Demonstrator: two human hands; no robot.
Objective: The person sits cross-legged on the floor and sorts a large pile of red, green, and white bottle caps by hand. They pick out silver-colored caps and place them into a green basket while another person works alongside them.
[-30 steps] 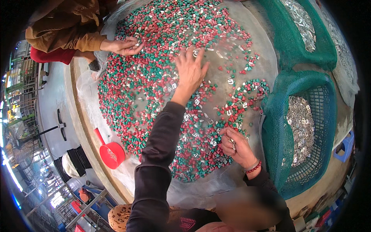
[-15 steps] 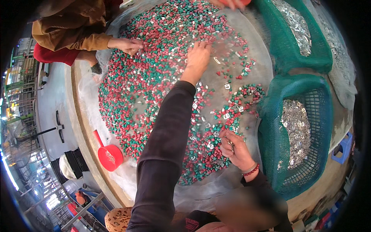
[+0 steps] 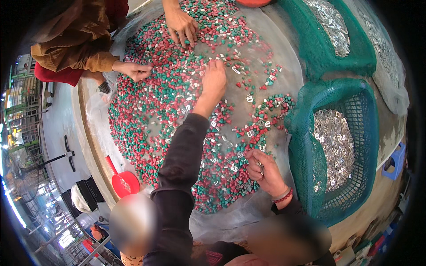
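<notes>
A wide pile of small red and green cone-shaped pieces (image 3: 155, 113) lies in front of me, with small metal slider buckles (image 3: 249, 98) scattered among them. My left hand (image 3: 214, 82) reaches over the pile's middle, fingers drawn together at the surface; whatever is between the fingertips is hidden. One buckle lies just left of those fingers. My right hand (image 3: 268, 174), with a red bead bracelet at its wrist, is held above the pile's near right edge. Its fingers are curled around several metal buckles, which partly show at the fingertips.
Right of the pile stands a basket lined with green netting (image 3: 306, 177), holding many buckles; a second netted basket (image 3: 306, 57) is beyond it. A red scoop (image 3: 125, 184) lies at left. A brown-sleeved co-worker's hand (image 3: 133, 70) and another hand (image 3: 182, 29) work at the far side.
My left hand has drawn back slightly toward me, its fingers still close to the pile. My right hand stays curled near the same place. Another person's hand now reaches in at the top.
</notes>
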